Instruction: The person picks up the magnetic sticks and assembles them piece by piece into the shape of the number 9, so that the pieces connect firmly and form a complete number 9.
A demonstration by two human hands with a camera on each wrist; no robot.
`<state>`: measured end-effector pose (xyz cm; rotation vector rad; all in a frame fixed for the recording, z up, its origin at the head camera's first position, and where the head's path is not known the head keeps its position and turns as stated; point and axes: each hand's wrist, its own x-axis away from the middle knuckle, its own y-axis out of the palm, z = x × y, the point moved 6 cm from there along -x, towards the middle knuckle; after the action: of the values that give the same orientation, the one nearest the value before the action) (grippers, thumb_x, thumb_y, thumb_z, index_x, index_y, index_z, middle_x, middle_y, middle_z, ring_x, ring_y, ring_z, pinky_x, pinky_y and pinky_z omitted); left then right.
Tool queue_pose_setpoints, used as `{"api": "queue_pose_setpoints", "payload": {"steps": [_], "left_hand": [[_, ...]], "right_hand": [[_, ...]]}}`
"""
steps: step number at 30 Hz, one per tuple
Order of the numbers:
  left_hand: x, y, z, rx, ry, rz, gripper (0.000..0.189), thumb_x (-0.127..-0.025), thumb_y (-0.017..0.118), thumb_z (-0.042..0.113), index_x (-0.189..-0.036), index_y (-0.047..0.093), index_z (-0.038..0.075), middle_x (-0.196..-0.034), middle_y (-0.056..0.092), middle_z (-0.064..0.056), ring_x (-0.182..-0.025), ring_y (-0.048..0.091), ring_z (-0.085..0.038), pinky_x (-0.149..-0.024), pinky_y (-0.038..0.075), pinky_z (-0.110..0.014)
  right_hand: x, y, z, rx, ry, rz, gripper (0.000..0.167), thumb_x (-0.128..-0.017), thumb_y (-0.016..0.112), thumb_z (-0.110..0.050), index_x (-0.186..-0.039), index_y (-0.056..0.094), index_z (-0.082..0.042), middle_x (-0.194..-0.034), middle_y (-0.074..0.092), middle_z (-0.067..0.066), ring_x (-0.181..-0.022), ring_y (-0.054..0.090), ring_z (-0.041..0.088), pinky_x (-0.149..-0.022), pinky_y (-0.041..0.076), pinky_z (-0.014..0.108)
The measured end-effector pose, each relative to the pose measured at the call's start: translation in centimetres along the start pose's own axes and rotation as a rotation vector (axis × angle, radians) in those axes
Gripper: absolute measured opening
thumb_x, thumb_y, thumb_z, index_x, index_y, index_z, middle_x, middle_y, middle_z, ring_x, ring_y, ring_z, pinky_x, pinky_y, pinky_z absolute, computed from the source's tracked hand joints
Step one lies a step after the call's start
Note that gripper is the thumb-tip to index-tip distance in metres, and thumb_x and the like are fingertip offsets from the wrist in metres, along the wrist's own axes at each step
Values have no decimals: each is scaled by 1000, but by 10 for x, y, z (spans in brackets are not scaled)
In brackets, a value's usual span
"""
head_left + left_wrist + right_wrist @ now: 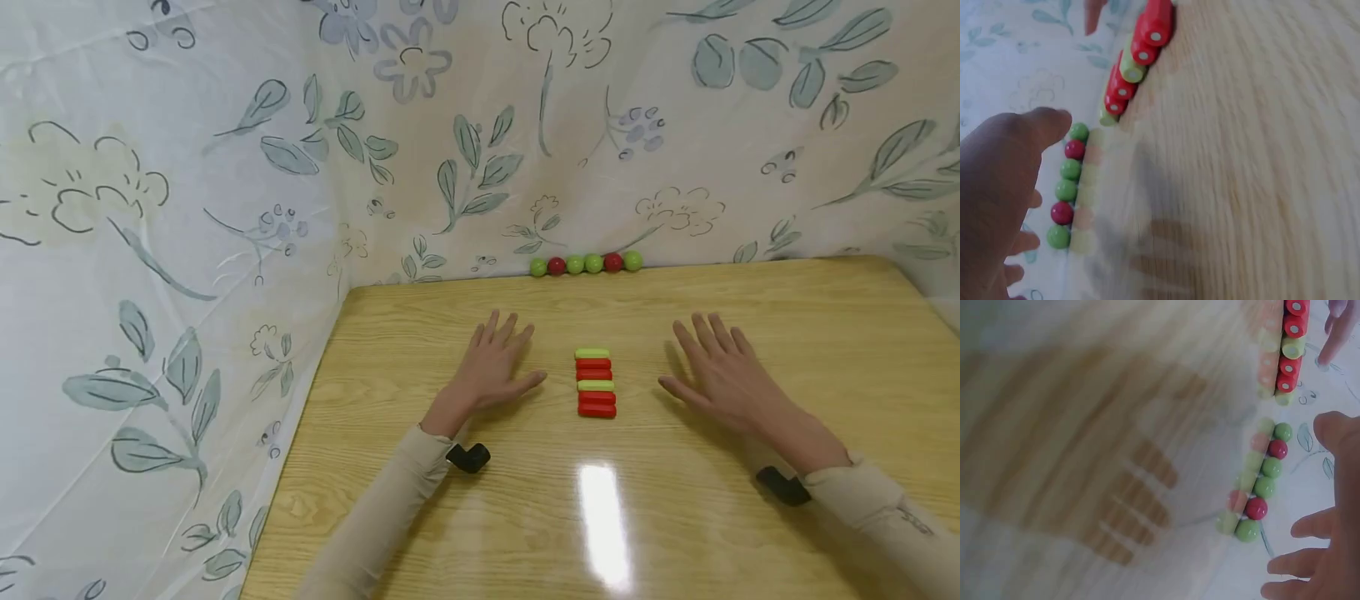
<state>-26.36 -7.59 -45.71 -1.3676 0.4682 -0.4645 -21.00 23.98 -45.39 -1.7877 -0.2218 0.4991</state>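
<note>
In the head view, a column of short red and yellow-green rods (pixel 596 398) lies on the table between my hands. My left hand (pixel 491 367) is left of the rods, palm down, fingers spread, holding nothing. To their right, my right hand (pixel 723 371) is spread the same way, also holding nothing. Neither hand touches the rods. Both wrist views show the rods' ends, each with a pale round spot: red rods (pixel 1159 25) in the left one, red rods (pixel 1295 326) in the right. Beyond them, a row of green and red balls (pixel 575 264) lines the far table edge.
The wood-grain table (pixel 405 333) is glossy and shows a bright reflection near its front. A floral cloth (pixel 465 100) stands behind it and along its left side. Each wrist wears a black strap piece, the left one (pixel 469 457) and the right one (pixel 783 486).
</note>
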Motion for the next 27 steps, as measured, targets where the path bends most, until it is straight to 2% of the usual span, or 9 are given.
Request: {"api": "queue_pose_setpoints", "payload": {"steps": [5, 10, 14, 17, 22, 27], "left_hand": [[-17, 0, 15, 62, 71, 17, 61, -102, 50, 48, -152, 43, 13, -155, 41, -10, -148, 24, -34, -116, 24, -49], [-35, 3, 32, 200, 131, 23, 44, -104, 53, 34, -141, 57, 10, -140, 58, -4, -135, 46, -24, -111, 34, -36], [-50, 5, 41, 352, 118, 36, 34, -104, 56, 26, -132, 64, 11, -130, 64, -1, -123, 56, -15, -105, 40, -27], [-61, 9, 45, 422, 99, 32, 27, -102, 60, 22, -125, 69, 11, -122, 67, 1, -111, 61, -10, -96, 44, -22], [-71, 14, 48, 437, 89, 4, 23, -100, 62, 20, -119, 72, 11, -112, 69, 1, -98, 63, -7, -86, 46, -17], [-75, 14, 47, 431, 71, -21, 22, -100, 63, 21, -118, 72, 12, -109, 69, 3, -97, 62, -5, -86, 46, -19]], "right_hand": [[-14, -1, -10, -137, -31, 62, 64, -96, 67, -30, -140, 46, 11, -137, 48, 36, -127, 44, 52, -103, 33, 65], [-35, 3, -23, -344, -47, 115, 33, -94, 70, -13, -119, 66, 7, -115, 68, 22, -104, 65, 40, -85, 51, 57], [-53, 11, -31, -465, -25, 92, 21, -94, 70, -9, -111, 71, 3, -106, 72, 15, -90, 70, 29, -77, 56, 49], [-64, 19, -34, -516, 9, 49, 18, -94, 70, -9, -109, 73, 1, -103, 72, 12, -85, 70, 25, -75, 57, 44], [-74, 29, -36, -546, 27, -8, 14, -92, 72, -8, -105, 75, -3, -98, 73, 7, -84, 69, 20, -75, 57, 42], [-81, 34, -34, -535, 30, -21, 12, -92, 73, -8, -102, 77, -5, -95, 74, 4, -82, 68, 18, -74, 56, 41]]}}
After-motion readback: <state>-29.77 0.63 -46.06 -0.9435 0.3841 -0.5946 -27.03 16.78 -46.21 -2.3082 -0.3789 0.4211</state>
